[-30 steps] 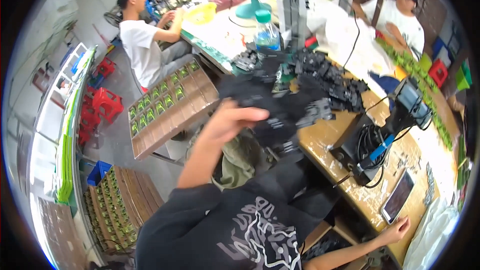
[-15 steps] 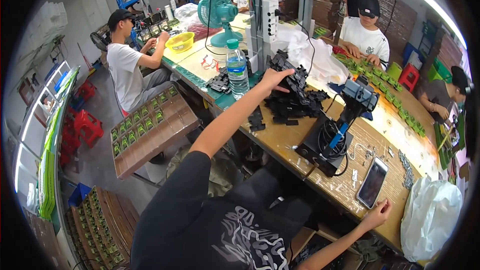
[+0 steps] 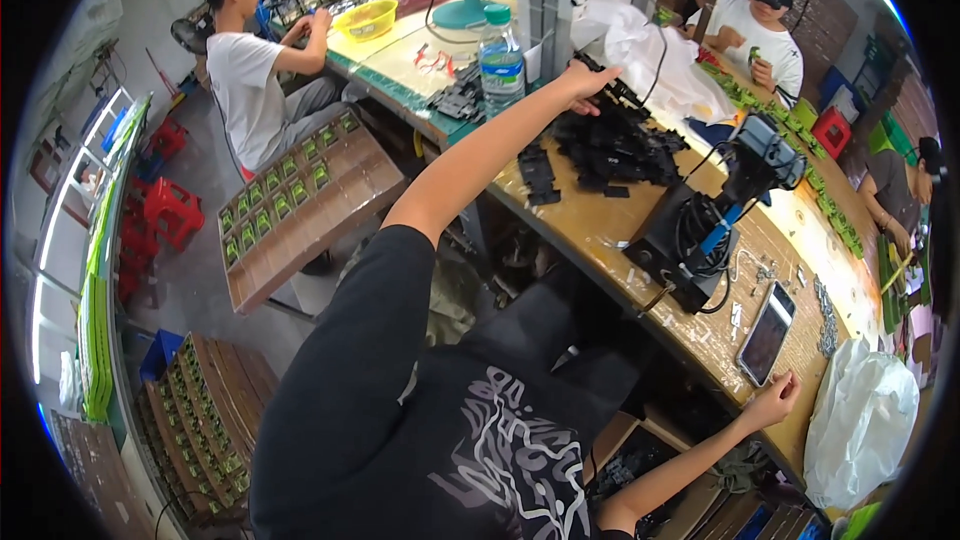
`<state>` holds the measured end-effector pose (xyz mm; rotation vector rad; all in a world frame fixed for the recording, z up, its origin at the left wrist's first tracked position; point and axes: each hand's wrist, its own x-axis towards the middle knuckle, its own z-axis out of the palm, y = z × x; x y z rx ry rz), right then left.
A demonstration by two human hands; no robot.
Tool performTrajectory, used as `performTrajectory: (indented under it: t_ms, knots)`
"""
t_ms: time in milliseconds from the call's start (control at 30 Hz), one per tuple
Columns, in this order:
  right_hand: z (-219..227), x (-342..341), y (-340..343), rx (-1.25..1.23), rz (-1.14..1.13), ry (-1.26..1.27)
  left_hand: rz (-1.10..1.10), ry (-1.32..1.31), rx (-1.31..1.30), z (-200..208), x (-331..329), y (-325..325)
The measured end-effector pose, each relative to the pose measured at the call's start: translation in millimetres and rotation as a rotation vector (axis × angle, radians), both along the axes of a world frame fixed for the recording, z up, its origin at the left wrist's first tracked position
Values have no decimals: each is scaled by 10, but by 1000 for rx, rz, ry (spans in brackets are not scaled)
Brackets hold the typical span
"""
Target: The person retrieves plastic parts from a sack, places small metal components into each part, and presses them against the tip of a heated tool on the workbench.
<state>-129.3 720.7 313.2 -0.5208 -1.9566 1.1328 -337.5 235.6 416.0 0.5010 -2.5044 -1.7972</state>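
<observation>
In the head view, we had our left hand [image 3: 588, 88] at the heap of black parts [image 3: 618, 145] on the wooden table [image 3: 588, 225], right of the water bottle [image 3: 501, 68]; whether its fingers gripped a part, we could not tell. Our right hand [image 3: 772, 402] was at the table's edge near the phone [image 3: 768, 332], fingers curled inward, their contents hidden from us.

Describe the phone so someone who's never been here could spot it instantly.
Find the wooden worktable and go to its edge at the picture's lower right, by the right hand. Just beyond that hand lies the phone. Flat, dark-faced and pale-edged, it looks quite unlike the crumpled white bag and the cable-hung black stand.
</observation>
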Motion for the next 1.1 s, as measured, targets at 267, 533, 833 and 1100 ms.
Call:
performTrajectory:
  t_ms: [267,533,833,1100]
  knots:
    - [-111,36,305,146,-65,-42,-263,60,767,91,619,-82]
    - [184,-307,-752,307,-111,95,-494,126,615,3,1614,-729]
    - [218,-888,-1657,376,-75,154,-372,-442,662,-2410,3425,-2169]
    - [-36,-904,-1716,510,-80,162,269,-846,-252,-4469,3976,-2036]
